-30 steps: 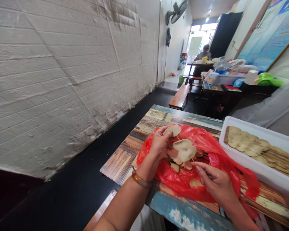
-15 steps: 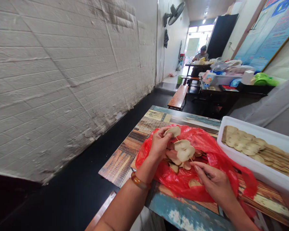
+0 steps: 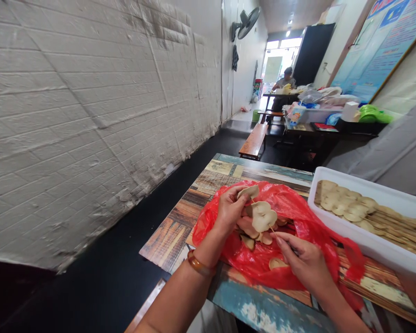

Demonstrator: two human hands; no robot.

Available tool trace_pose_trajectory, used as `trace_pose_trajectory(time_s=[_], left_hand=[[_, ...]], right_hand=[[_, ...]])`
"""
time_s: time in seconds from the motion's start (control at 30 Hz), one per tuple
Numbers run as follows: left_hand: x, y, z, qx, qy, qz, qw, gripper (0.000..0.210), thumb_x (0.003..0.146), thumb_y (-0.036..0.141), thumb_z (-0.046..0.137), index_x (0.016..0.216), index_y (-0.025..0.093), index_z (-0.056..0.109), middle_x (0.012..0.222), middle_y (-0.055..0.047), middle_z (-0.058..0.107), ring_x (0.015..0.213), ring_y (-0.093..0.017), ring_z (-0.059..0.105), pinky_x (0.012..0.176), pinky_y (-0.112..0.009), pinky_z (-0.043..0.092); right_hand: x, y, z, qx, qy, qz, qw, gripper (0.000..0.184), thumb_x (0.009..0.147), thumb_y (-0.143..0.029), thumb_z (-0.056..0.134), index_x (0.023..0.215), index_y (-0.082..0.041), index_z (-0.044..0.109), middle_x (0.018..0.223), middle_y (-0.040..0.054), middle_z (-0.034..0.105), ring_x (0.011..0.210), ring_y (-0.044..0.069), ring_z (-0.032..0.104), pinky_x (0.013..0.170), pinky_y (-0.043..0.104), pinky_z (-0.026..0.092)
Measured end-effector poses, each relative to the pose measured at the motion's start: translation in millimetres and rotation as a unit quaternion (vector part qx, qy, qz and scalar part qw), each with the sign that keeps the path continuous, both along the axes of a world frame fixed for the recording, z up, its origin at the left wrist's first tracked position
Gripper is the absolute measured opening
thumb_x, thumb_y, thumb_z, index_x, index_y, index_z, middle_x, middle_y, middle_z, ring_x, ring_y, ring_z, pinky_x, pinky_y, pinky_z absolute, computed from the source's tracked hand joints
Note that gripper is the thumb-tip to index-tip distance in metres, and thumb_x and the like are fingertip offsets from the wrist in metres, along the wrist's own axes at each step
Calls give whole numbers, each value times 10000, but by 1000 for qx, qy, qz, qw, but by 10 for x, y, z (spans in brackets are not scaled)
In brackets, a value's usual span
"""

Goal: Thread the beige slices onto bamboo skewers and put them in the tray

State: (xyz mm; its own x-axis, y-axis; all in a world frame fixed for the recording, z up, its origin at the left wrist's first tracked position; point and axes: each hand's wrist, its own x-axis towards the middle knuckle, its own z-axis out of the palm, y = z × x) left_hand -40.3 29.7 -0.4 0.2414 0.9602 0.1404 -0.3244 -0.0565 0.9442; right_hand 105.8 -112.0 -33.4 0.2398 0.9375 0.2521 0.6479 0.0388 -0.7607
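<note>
My left hand point(image 3: 229, 208) pinches a thin, round beige slice point(image 3: 250, 190) at the upper end of a thin wooden skewer. Further down that skewer sit more pale slices point(image 3: 263, 216), overlapping in a cluster. The skewer's lower end is gripped between the thumb and fingers of my right hand point(image 3: 300, 254). Beneath both hands an open red plastic bag point(image 3: 305, 226) is spread out, with several loose slices point(image 3: 247, 242) inside it. What kind of food the slices are, I cannot tell.
A white plastic tub point(image 3: 367, 182) on the right holds many skewered slices point(image 3: 346, 201). The patterned wooden table point(image 3: 173, 231) stands near a white brick-look wall point(image 3: 100, 115). Beyond are a bench point(image 3: 253, 140), a cluttered dark table point(image 3: 350, 132) and a seated person point(image 3: 286, 81).
The view has shifted slightly, so the scene sits a little further left. Both hands keep their hold on the skewer and slice, with hardly any movement.
</note>
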Motion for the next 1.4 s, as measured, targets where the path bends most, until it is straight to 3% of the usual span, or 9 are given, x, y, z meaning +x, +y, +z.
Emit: trace_pose_trajectory(time_s=[0.5,0.67,0.9,1.2,1.4], left_hand=[[2,13,-38,-110,-96,-38,989,370,602,292,774,923,131,682,779,-48,688,645,-134,608,667,-261,496],[21,15,-71,-117,-106,-46,986,396,587,265,786,946,133,683,861,-70,701,723,-156,635,710,-272,500],[18,7,-68,-108,-97,-60,988,356,573,253,794,895,131,701,834,-62,697,702,-138,617,662,-229,475],[-18,-41,-12,-148,-112,-108,977,397,598,346,786,916,136,676,804,-52,670,632,-123,599,574,-222,463],[-23,-13,-20,-173,-105,-99,974,405,550,388,812,824,128,668,748,-43,665,604,-116,590,561,-216,452]], right_hand=[[-21,0,-35,43,8,-15,999,325,862,-412,497,906,-213,750,661,20,725,597,177,685,568,238,545],[-9,3,-39,56,3,-8,998,298,863,-393,508,913,-219,745,836,31,761,742,192,716,706,259,568],[23,9,-40,47,-7,3,999,289,866,-377,516,937,-217,745,893,38,762,773,200,721,741,275,575],[32,8,-27,39,-11,-6,999,323,874,-417,494,943,-221,741,869,47,757,720,191,706,704,277,577],[-7,1,-16,13,28,-14,999,380,859,-461,484,929,-194,746,563,11,655,447,147,587,477,244,518]])
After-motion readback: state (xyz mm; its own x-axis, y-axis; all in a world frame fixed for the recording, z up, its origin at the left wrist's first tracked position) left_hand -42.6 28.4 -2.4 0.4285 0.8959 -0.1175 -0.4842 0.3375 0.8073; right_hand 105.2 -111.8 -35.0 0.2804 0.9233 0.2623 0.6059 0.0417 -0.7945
